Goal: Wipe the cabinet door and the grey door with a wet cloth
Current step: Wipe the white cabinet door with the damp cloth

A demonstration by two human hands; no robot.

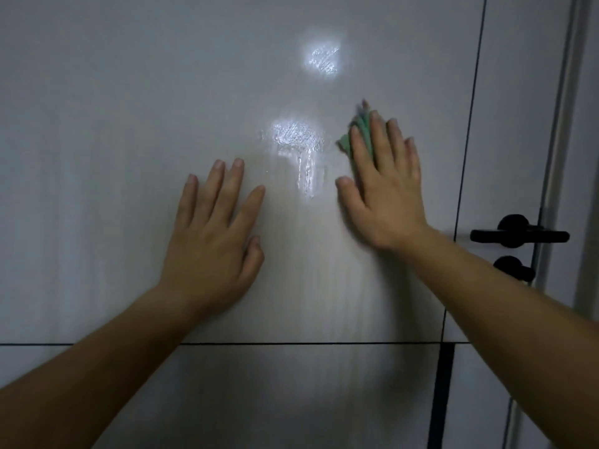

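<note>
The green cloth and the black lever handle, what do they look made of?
The green cloth: soft fabric, maybe microfibre; it bunches in folds under the right hand. The black lever handle: likely metal with a matte black coat; crisp edges, no glare.

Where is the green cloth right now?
In the head view the green cloth sits right of centre, pressed against the cabinet door under the right hand, just right of the wet patch.

pale cabinet door (162,92) streaked wet, green cloth (361,132) pressed flat against it
</note>
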